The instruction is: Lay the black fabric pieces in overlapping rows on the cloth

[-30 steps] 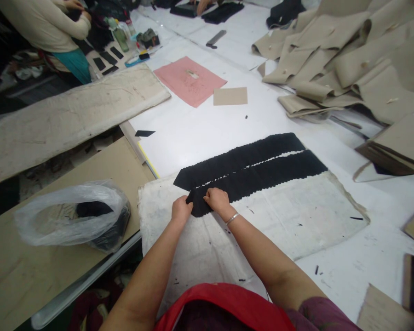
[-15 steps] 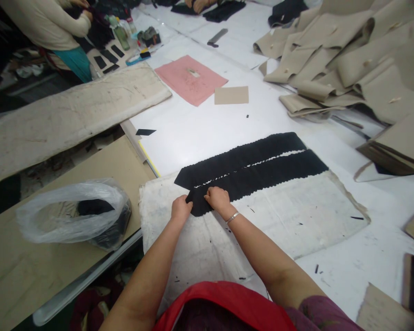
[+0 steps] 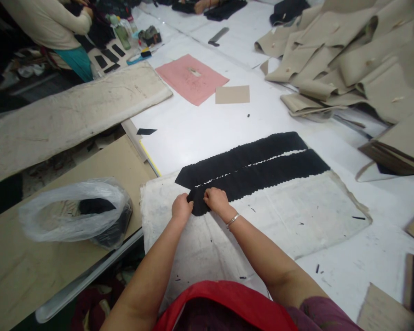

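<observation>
Two long strips of black fabric with zigzag edges lie side by side on a white padded cloth (image 3: pixel 272 220). The far strip (image 3: pixel 241 156) lies flat, its left end pointed. At the left end of the near black fabric strip (image 3: pixel 272 175), my left hand (image 3: pixel 182 208) pinches the tip between thumb and fingers. My right hand (image 3: pixel 216 200), with a metal bracelet at its wrist, is closed on the same strip a little to the right. The fabric between my hands looks slightly raised; what lies under my fingertips is hidden.
A plastic bag (image 3: pixel 76 211) with dark material sits on the brown board to the left. Further off are a pink sheet (image 3: pixel 193 79), a tan card (image 3: pixel 232 94) and heaped beige pieces (image 3: pixel 331 55). A co-worker (image 3: pixel 51 27) stands at the upper left.
Both hands keep their hold on the near strip with hardly any movement. The whole view has shifted very slightly.
</observation>
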`<state>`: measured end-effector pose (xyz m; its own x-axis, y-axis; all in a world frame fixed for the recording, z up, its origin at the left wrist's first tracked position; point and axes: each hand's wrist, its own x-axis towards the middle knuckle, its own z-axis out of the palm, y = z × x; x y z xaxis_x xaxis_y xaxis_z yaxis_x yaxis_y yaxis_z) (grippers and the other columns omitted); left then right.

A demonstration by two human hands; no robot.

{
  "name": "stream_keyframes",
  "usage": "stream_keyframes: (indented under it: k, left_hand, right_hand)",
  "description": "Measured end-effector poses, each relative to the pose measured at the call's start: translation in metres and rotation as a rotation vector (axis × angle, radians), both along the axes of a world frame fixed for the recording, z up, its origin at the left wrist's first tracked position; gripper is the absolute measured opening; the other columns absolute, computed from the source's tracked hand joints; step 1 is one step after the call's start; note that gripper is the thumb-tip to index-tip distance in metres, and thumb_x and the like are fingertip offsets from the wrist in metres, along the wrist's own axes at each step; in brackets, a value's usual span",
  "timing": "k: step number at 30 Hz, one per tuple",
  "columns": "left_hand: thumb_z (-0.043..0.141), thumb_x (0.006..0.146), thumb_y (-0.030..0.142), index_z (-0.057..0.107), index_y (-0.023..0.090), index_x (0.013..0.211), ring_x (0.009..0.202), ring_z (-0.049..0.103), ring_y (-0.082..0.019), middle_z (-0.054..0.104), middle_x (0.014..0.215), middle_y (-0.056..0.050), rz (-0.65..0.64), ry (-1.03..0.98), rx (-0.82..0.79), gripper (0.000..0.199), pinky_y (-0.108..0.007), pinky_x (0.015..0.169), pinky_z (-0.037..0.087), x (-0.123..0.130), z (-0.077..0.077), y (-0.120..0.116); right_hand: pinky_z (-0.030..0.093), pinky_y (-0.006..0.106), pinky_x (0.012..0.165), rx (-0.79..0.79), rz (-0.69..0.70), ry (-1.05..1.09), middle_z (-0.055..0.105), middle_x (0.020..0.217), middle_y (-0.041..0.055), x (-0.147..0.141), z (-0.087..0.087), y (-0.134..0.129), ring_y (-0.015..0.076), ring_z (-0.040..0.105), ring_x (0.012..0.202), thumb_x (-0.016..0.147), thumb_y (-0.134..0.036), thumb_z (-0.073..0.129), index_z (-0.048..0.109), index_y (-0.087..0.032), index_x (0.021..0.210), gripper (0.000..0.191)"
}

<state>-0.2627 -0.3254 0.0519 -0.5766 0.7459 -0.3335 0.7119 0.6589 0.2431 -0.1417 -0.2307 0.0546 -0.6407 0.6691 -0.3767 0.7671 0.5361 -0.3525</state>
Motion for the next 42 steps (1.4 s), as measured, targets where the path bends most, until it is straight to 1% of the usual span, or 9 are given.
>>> stream_keyframes:
  k: [5,12,18,23,28,33,36,39,42]
  left_hand:
    - [0.055,0.074,0.028,0.061,0.017,0.088,0.085,0.059,-0.021,0.065,0.089,-0.009,0.002,-0.007,-0.021,0.019,-0.026,0.071,0.04,-0.001,0.002,0.0]
    - [0.056,0.074,0.028,0.062,0.016,0.086,0.085,0.06,-0.021,0.066,0.088,-0.01,0.005,-0.024,-0.019,0.018,-0.026,0.071,0.04,-0.002,0.003,-0.001]
    - [0.056,0.074,0.027,0.063,0.016,0.086,0.087,0.059,-0.02,0.065,0.089,-0.009,0.002,-0.022,-0.009,0.018,-0.025,0.072,0.04,-0.002,0.0,-0.001]
    - [0.056,0.072,0.024,0.063,0.015,0.086,0.088,0.059,-0.021,0.065,0.09,-0.01,-0.001,-0.028,0.04,0.018,-0.025,0.073,0.04,-0.002,-0.001,-0.002]
    - [0.057,0.072,0.025,0.062,0.016,0.09,0.085,0.06,-0.02,0.066,0.089,-0.009,0.054,-0.067,0.042,0.02,-0.025,0.071,0.04,-0.001,0.001,-0.002]
    - [0.057,0.073,0.026,0.063,0.017,0.089,0.084,0.06,-0.02,0.066,0.087,-0.008,0.067,-0.074,0.035,0.02,-0.025,0.071,0.04,-0.001,0.001,-0.003]
    - [0.057,0.073,0.026,0.063,0.017,0.089,0.084,0.06,-0.02,0.066,0.087,-0.009,0.068,-0.081,0.042,0.02,-0.025,0.071,0.04,-0.001,0.0,-0.003]
    - [0.057,0.073,0.026,0.063,0.017,0.09,0.085,0.06,-0.019,0.066,0.088,-0.008,0.083,-0.085,0.038,0.02,-0.025,0.072,0.04,-0.001,0.001,-0.003]
    - [0.057,0.072,0.026,0.063,0.017,0.09,0.085,0.059,-0.019,0.066,0.088,-0.007,0.086,-0.086,0.043,0.02,-0.024,0.072,0.04,-0.001,0.002,-0.003]
  right_hand:
    - [0.037,0.026,0.07,-0.046,0.014,0.003,0.064,0.093,0.0046,0.002,-0.001,-0.007,0.0177,0.057,0.085,0.081,-0.027,0.046,0.063,-0.022,0.085,0.019]
    - [0.037,0.023,0.065,-0.104,-0.01,0.075,0.066,0.086,0.0056,0.0,0.003,-0.015,0.0155,0.059,0.08,0.087,-0.035,0.037,0.062,-0.019,0.087,0.029]
    - [0.037,0.024,0.061,-0.108,-0.003,0.001,0.067,0.082,0.0051,0.0,0.003,-0.018,0.0173,0.06,0.077,0.079,-0.037,0.052,0.062,-0.02,0.081,0.02]
    - [0.038,0.024,0.062,-0.081,0.007,0.006,0.067,0.082,0.0061,0.001,-0.001,-0.019,0.0181,0.06,0.078,0.079,-0.038,0.052,0.063,-0.019,0.081,0.022]
    - [0.038,0.023,0.062,-0.125,-0.009,0.014,0.067,0.082,0.0052,0.001,0.0,-0.021,0.0171,0.061,0.078,0.079,-0.034,0.053,0.063,-0.019,0.081,0.019]
    - [0.039,0.023,0.062,-0.154,-0.032,0.011,0.067,0.083,0.0054,-0.001,0.0,-0.022,0.0173,0.061,0.08,0.079,-0.037,0.052,0.063,-0.019,0.08,0.021]
    - [0.039,0.024,0.061,-0.135,-0.05,-0.01,0.067,0.086,0.0063,-0.003,-0.001,-0.023,0.0187,0.061,0.081,0.076,-0.04,0.055,0.062,-0.019,0.084,0.024]
    - [0.039,0.024,0.062,-0.133,-0.042,-0.03,0.066,0.087,0.0062,-0.003,0.001,-0.024,0.0179,0.06,0.081,0.076,-0.033,0.054,0.062,-0.019,0.086,0.018]
    - [0.038,0.023,0.063,-0.127,-0.028,0.007,0.066,0.084,0.0046,-0.003,0.003,-0.025,0.016,0.059,0.08,0.078,-0.025,0.049,0.062,-0.02,0.083,0.015]
